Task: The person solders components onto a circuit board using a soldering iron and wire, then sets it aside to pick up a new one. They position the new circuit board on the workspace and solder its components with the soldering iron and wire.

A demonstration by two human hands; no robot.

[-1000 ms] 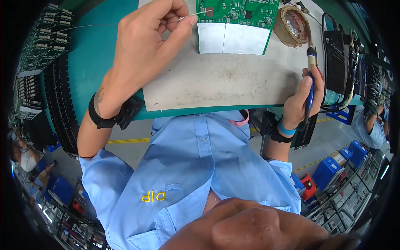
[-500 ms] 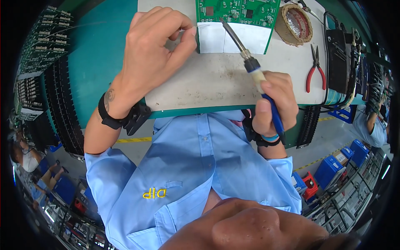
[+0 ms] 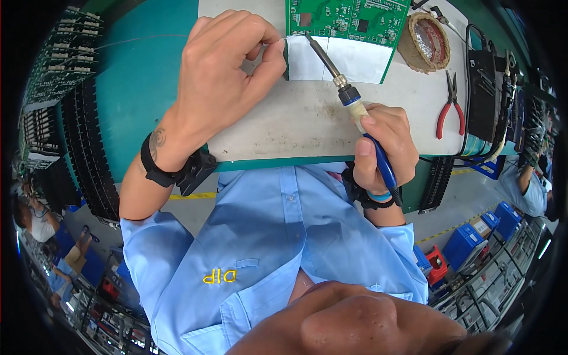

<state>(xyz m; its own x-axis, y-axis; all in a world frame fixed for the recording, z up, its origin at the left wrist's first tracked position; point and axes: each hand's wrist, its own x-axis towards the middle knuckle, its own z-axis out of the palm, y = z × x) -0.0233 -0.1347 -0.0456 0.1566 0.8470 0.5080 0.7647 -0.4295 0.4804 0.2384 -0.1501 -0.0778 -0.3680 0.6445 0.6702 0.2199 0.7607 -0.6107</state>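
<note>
Head view looking straight down, and this looks like the soldering step itself, right at the point of touching a joint. Right hand point(image 3: 381, 148) is wrapped shut around the blue grip of a soldering iron point(image 3: 343, 89), held pencil-style with the thumb up near the pale collar, and the metal tip is angled up and left so it lands on the lower edge of the green circuit board point(image 3: 346, 18) at the far side of the table point(image 3: 284, 124). Left hand point(image 3: 228, 71) is curled in with thumb and forefinger pinched together just at the board's left corner; it might be feeding a thin strand of solder, but whatever sits in the pinch is too fine for me to make out, so I can't say for sure. White panels point(image 3: 343, 59) sit just under the board edge. My guess for the next move: keep the tip steady on one pad, and avoid sliding onto the neighbouring parts. Both wrists hover near the table's front edge, elbows tucked in, a dark strap on each wrist. Off to the right a roll of tape point(image 3: 425, 41) and red-handled pliers point(image 3: 451, 106) lie untouched, well apart from the iron
</note>
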